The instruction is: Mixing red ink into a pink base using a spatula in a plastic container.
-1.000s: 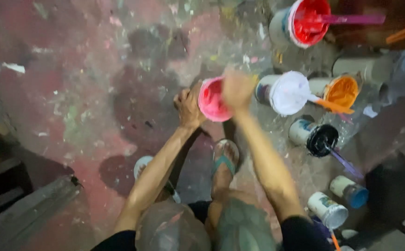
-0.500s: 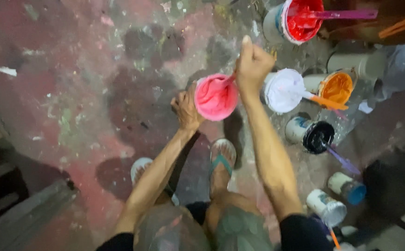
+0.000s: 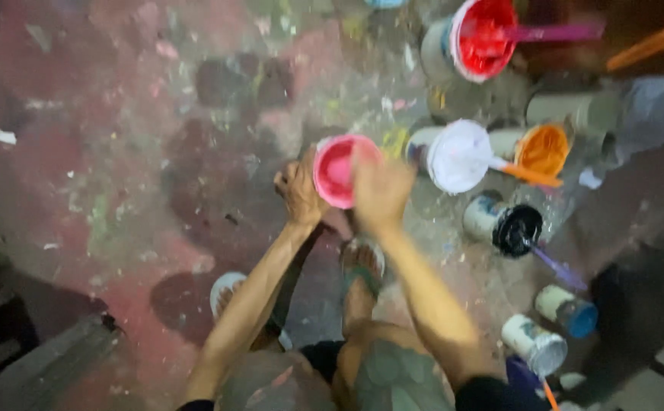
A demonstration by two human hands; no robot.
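A round tub of pink paint (image 3: 337, 170) sits just above the middle of the frame, tipped so that its open mouth faces the camera. The left hand (image 3: 298, 189) grips its left side, fingers curled and clamped on the wall of the tub. The right hand (image 3: 381, 190) is over the tub's right edge, blurred; it covers part of the rim, and whether its fingers are closed on anything cannot be told.

To the right of the pink tub stands a round tub of white paint (image 3: 460, 155) with an orange stick (image 3: 528, 174) lying across toward a tub of orange paint (image 3: 543, 149) just beside it. At the upper right of the frame is a larger tub of red paint (image 3: 481, 36) with a purple-pink stick (image 3: 559, 32) resting on its rim. Lower right of centre is a small tub of black paint (image 3: 509, 225) with a purple stick (image 3: 557, 268) leaning out of it. Further down on the right lie a blue-topped small can (image 3: 568, 310) and a white-lidded can (image 3: 534, 345), near each other.

All of them rest on a rough concrete floor (image 3: 142, 152), stained red and speckled with paint. The person's foot in a green sandal (image 3: 362, 266) is just below the pink tub, at lower centre.
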